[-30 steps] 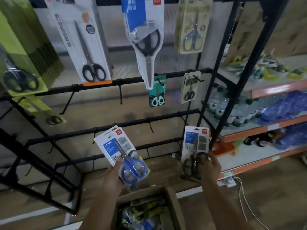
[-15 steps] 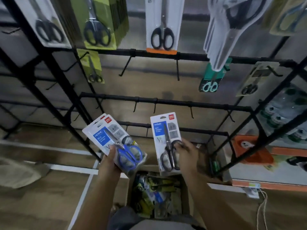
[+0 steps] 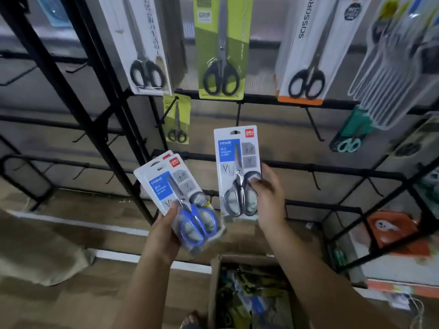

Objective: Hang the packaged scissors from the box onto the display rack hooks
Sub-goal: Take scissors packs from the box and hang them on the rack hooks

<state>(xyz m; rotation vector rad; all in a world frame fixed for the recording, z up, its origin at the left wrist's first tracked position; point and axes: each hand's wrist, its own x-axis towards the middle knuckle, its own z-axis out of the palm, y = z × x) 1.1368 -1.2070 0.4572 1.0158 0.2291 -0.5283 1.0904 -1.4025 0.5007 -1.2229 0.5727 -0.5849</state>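
Packaged scissors, a black-handled pair (image 3: pixel 237 172) on a white blister card, are being held upright in front of the display rack (image 3: pixel 285 165) by the right hand (image 3: pixel 268 198), whose fingers are closing on the card's right edge at the handles. The hang hole at the card's top is sitting just below an empty hook (image 3: pixel 238 113). The left hand (image 3: pixel 164 231) is gripping two stacked cards of blue-handled scissors (image 3: pixel 180 198), thumb on the front, tilted to the left. The cards look light and stiff, their clear plastic probably slippery, so pinching a lower edge should leave the hole free. More packs are lying in the open cardboard box (image 3: pixel 213 281) below, too jumbled to count. That is three packs in hand.
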